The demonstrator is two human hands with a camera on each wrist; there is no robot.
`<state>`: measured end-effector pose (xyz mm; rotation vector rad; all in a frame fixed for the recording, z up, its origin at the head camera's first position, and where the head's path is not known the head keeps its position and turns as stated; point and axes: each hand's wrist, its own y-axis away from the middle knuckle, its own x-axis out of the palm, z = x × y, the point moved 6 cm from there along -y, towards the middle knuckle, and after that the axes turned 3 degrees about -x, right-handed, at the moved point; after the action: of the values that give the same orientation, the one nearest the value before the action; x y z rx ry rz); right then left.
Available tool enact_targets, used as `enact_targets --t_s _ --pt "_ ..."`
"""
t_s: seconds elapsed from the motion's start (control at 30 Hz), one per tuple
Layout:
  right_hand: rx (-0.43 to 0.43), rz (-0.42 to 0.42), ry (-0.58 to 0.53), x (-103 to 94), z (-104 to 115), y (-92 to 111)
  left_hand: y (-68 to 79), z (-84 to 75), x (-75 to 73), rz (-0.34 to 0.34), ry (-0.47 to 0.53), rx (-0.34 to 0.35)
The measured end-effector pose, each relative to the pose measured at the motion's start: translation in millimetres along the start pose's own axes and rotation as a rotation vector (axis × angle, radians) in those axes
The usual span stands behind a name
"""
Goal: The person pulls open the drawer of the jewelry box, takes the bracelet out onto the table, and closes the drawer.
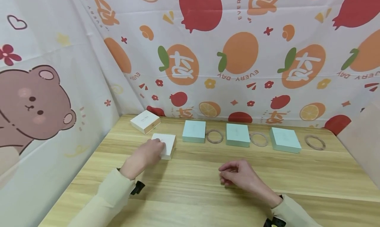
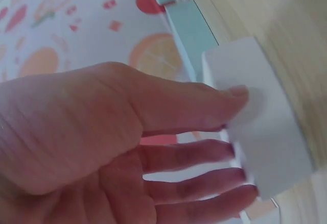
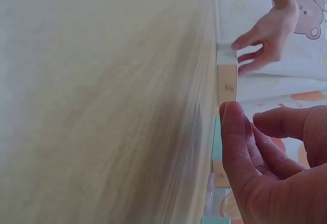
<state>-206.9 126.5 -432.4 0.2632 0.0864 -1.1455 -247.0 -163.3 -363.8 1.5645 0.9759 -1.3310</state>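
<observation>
My left hand (image 1: pixel 149 151) is at a small white box (image 1: pixel 167 142) on the left part of the table. In the left wrist view the thumb lies on one side of the white box (image 2: pixel 271 127) and the fingertips meet its edge, holding it at that end. The box rests on the wood. My right hand (image 1: pixel 240 176) hovers over the middle of the table, fingers loosely bent. From the right wrist view, nothing shows between the thumb and fingers of the right hand (image 3: pixel 271 157).
Another white box (image 1: pixel 145 121) stands at the back left. Along the back are three mint boxes (image 1: pixel 194 131), (image 1: pixel 237 134), (image 1: pixel 285 140) alternating with three thin rings (image 1: pixel 214 142), (image 1: pixel 259 145), (image 1: pixel 315 148). A fruit-print cloth (image 1: pixel 207 88) hangs behind the wooden table (image 1: pixel 190 194).
</observation>
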Motion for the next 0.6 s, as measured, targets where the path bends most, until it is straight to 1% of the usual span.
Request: enact_targets --t_s 0.07,0.13,0.2,0.27,0.33,0.4,0.5,0.6 --pt "0.004 0.003 -0.006 -0.1 -1.1 0.1 8.8 -7.9 0.5 -0.005 -0.012 0.002" --pt "0.008 0.003 -0.009 -0.1 -2.1 0.1 16.6 -16.0 -0.3 -0.012 -0.032 0.018" --pt "0.007 0.004 -0.010 -0.2 -2.7 0.0 23.9 -22.8 -0.3 -0.005 -0.038 0.035" --pt "0.004 0.005 -0.007 -0.1 -2.8 0.0 30.1 -28.0 0.6 0.001 -0.029 0.054" --pt "0.002 0.004 -0.006 -0.2 -2.5 0.0 35.1 -31.9 1.4 -0.005 -0.012 0.089" --pt "0.002 0.004 -0.005 0.1 -1.9 0.1 39.0 -33.6 2.2 -0.014 0.021 0.122" --pt "0.004 0.003 -0.006 1.2 -0.9 0.2 41.5 -31.4 3.6 -0.041 0.062 0.158" --pt "0.009 0.003 -0.006 2.2 -0.4 0.1 40.2 -24.6 6.6 -0.061 0.094 0.156"
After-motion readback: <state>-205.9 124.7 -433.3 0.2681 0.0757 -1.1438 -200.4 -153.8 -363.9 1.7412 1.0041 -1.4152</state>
